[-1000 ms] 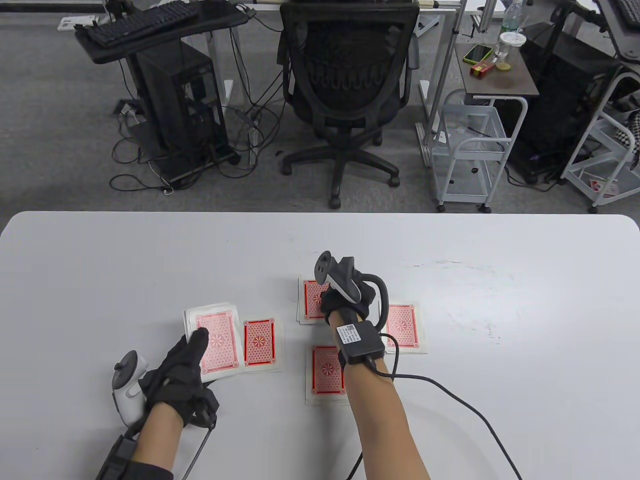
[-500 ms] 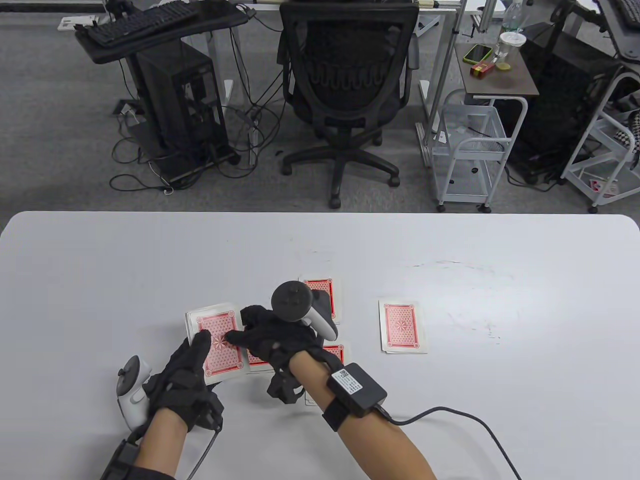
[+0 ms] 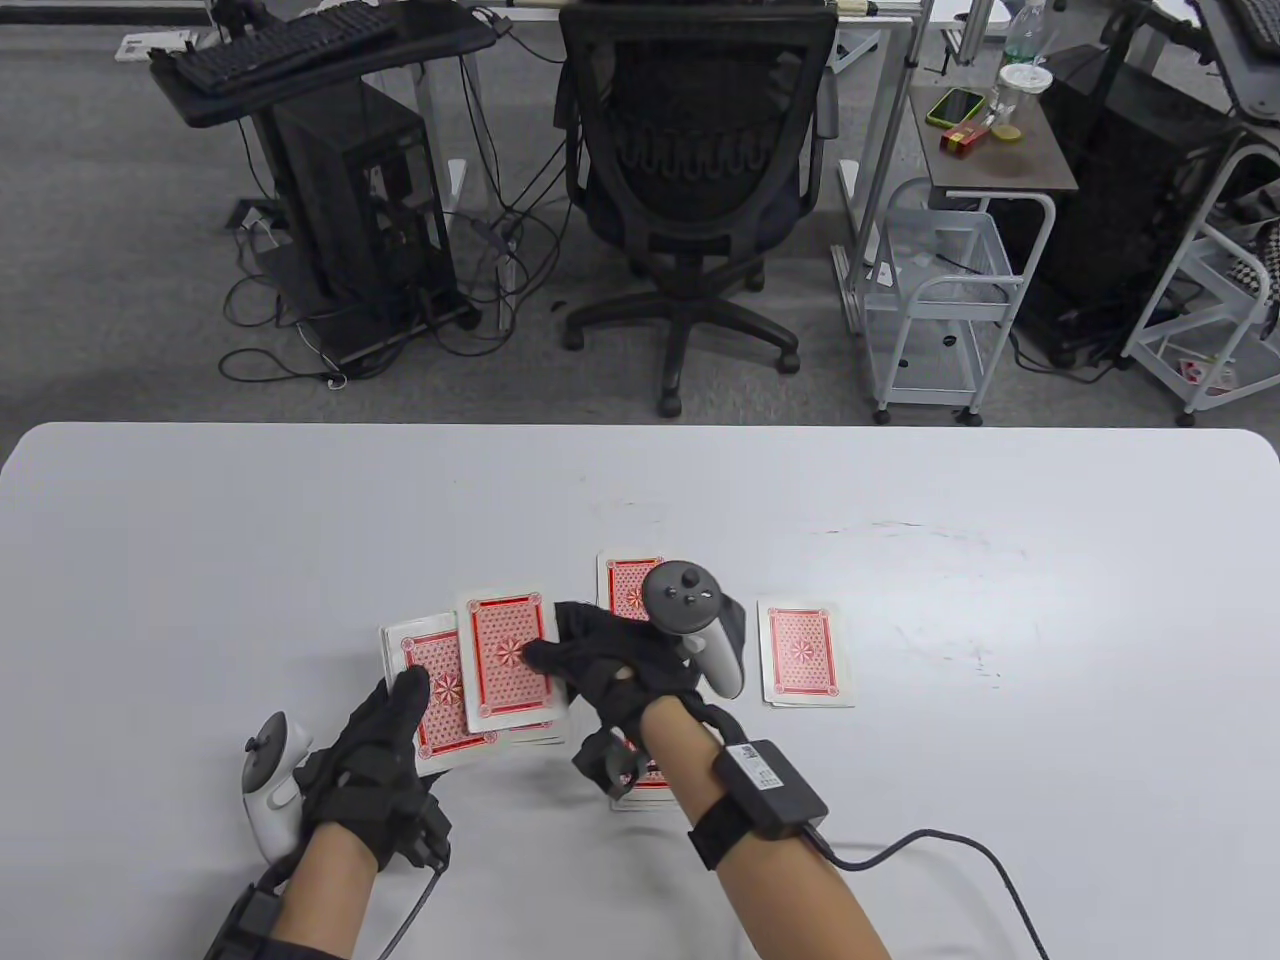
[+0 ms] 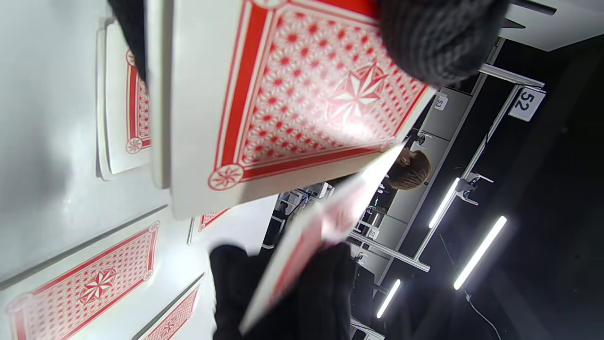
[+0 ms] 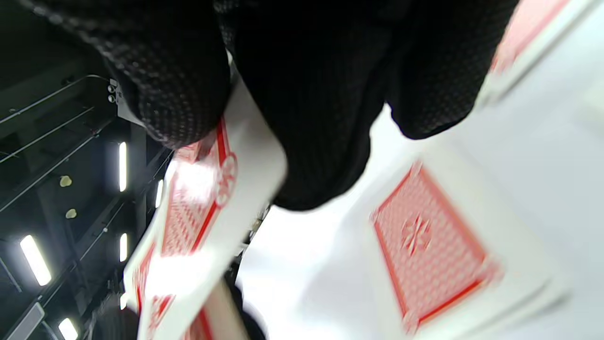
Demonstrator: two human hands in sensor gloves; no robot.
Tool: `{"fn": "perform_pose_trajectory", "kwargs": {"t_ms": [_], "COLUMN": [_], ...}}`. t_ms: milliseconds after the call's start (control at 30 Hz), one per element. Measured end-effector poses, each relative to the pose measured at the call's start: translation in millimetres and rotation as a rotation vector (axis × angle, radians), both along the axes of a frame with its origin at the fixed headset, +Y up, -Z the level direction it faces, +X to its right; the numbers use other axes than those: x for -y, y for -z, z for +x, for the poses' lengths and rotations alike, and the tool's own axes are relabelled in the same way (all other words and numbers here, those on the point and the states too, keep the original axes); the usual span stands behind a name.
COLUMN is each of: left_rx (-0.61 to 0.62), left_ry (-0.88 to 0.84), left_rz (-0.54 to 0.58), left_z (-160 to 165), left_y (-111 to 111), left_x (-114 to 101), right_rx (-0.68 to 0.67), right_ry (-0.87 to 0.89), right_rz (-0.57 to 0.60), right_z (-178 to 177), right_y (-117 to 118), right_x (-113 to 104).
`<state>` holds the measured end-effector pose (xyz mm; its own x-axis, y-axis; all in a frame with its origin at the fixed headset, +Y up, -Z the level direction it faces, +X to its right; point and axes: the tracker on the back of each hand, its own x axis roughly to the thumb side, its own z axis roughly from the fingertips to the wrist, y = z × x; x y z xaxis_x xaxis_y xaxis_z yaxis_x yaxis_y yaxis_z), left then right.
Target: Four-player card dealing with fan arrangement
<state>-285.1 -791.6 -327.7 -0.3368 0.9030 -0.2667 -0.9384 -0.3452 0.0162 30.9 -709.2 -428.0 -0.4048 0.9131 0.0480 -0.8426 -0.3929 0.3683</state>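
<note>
Right hand [image 3: 610, 670] grip: pinching card [image 3: 508, 660] | left hand [image 3: 375, 755] grip: holding deck [image 3: 435, 690] | chair [image 3: 695, 170] beyond table [image 3: 300, 520]

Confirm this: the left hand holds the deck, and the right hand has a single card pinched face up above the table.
Not quite: the card the right hand pinches is face down, its red patterned back showing in the table view. The rest stands: the left hand holds the deck.
</note>
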Motion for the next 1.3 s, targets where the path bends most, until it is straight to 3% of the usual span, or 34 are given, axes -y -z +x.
{"fn": "perform_pose_trajectory", "kwargs": {"t_ms": [167, 333, 467, 633, 700, 800, 900, 1033, 1200, 1300], "left_rx": [-0.01, -0.006, -0.008, -0.015, -0.017, -0.017, -0.011, 0.005, 0.041, 0.073], "left_ry": [-0.004, 0.005, 0.009, 0.016, 0.013, 0.011, -0.001, -0.007, 0.008, 0.026], "left_rz": [-0.007, -0.011, -0.015, -0.021, -0.023, -0.019, -0.012, -0.008, -0.008, -0.003], "left_z": [-2, -2, -2, -3, -3, -2, 1, 8, 18, 26], "left_y": [1, 0, 0, -1, -1, -1, -1, -3, -7, -10], "left_x": [0, -1, -2, -2, -2, -3, -5, -6, -6, -6], "right_rx": [0.197, 0.355, 0.436, 0.446, 0.449, 0.435, 0.393, 0.279, 0.042, -0.029], "right_ry": [-0.228, -0.516, -0.734, -1.052, -1.076, -0.999, -0.914, -0.616, -0.23, -0.133], "right_rz": [0.035, -0.077, -0.155, -0.113, -0.092, -0.065, 0.018, 0.106, 0.13, 0.14], "right_z": [87, 155, 180, 181, 178, 171, 149, 91, 5, -31], "right_y": [16, 23, 27, 32, 30, 24, 13, -15, -47, -60], "right_x": [-15, 2, 25, 49, 48, 38, 15, -11, -10, 1]}}
